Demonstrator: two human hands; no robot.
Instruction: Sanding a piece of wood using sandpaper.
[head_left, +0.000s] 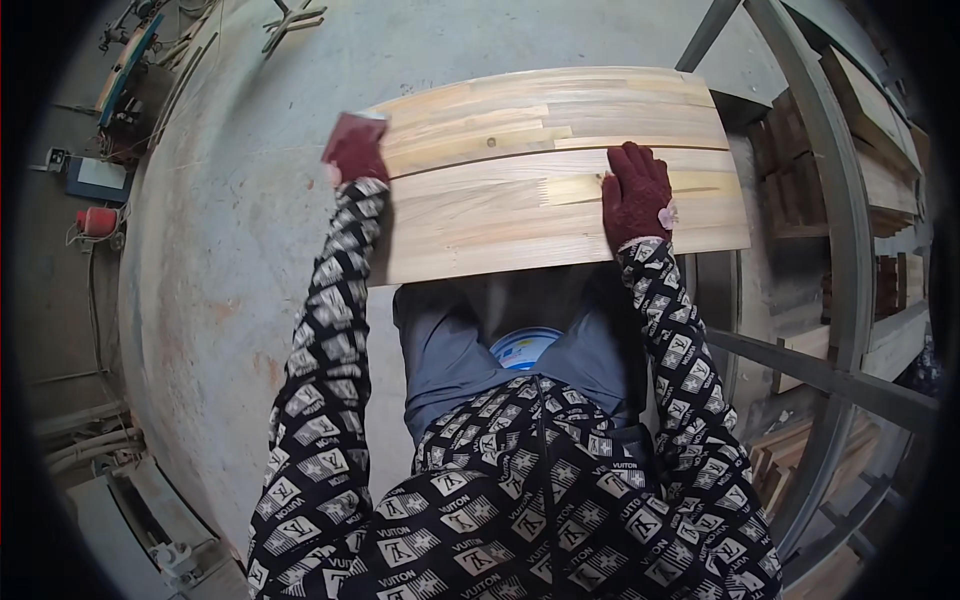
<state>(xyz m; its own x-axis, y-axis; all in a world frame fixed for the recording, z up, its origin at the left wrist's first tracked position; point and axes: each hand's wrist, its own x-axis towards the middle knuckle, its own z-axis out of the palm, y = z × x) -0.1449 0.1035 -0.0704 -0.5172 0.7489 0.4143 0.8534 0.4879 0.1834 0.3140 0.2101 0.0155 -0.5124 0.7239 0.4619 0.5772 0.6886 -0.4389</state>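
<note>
Two pale finger-jointed wood boards lie across in front of me, the far board and the near board meeting along a thin dark line. My right hand, in a dark red knitted glove, rests flat on the near board's right part, its fingertips by that line and its thumb apart. At the boards' left end is my left hand, gloved alike and slightly blurred. Its fingers look closed at the end edge, with a small greyish bit showing at their top. What they hold is too unclear to name.
A metal frame rack with stacked wood pieces stands close on the right. Below the boards, between my legs, shows a blue and white round lid. Far left are a red container and a blue-grey box by the wall.
</note>
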